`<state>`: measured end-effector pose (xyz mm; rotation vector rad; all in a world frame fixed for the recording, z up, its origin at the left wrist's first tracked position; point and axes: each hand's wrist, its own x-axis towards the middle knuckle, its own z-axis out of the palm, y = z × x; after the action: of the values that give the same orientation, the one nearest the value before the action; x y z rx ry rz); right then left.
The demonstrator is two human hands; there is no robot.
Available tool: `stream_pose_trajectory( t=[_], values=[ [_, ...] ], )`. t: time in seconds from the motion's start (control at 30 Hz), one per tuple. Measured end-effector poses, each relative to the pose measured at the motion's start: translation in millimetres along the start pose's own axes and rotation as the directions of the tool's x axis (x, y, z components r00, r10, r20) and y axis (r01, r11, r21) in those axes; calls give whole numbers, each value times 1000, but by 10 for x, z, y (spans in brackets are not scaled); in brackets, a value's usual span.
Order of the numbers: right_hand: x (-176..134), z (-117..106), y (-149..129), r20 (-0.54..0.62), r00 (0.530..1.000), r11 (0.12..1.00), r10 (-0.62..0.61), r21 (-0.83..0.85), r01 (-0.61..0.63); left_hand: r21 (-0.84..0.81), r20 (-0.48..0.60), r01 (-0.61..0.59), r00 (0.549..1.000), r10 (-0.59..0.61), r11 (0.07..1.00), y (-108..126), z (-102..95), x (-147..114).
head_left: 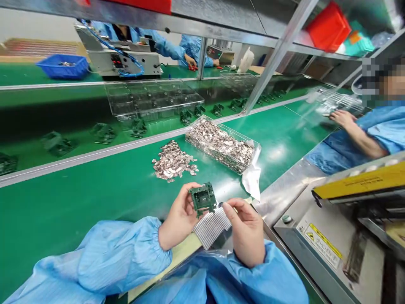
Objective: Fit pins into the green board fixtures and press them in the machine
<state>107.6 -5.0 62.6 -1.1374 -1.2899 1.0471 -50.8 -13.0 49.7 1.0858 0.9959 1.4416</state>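
My left hand (182,217) is closed around a dark green plastic housing (203,198), a square frame with a recess facing me. Close to the housing's lower right corner, my right hand (247,228) pinches something small; its kind is too small to make out. Below both hands lies a row of thin silvery rods or a ribbed metal strip (212,228) at the bench edge. Beyond the hands, a loose heap of small metal pieces (174,160) lies on the green bench. A clear plastic box (221,143) full of similar pieces stands to its right.
Behind a metal rail, several green housings (104,133) sit in a row on a green strip, with a clear tray (155,99) there. A machine (316,228) stands at right. A co-worker's hand (344,120) is at the far right; others work behind.
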Motion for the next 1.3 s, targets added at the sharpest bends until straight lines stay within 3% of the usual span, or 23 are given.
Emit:
stream_pose_trajectory(
  t=[0.07, 0.23, 0.63, 0.93, 1.3],
  values=[
    [-88, 62, 103, -11, 1000, 1000, 26, -2, -26, 47, 26, -3, 1000, 1, 999, -73, 26, -53],
    [-205, 233, 190, -97, 995, 996, -38, -89, 30, 131, 24, -19, 1000, 16, 991, -116, 22, -154],
    [-297, 398, 275, -188, 981, 998, -40, -49, 31, 114, 14, 12, 1000, -14, 993, -204, 35, -233],
    [-263, 335, 302, -112, 994, 999, 3, 40, 2, 216, -66, 9, 998, 6, 976, -144, 56, -204],
    [-301, 347, 264, -160, 984, 983, 73, 180, -44, 249, -56, -16, 998, 31, 968, -144, 76, -253]
  ],
)
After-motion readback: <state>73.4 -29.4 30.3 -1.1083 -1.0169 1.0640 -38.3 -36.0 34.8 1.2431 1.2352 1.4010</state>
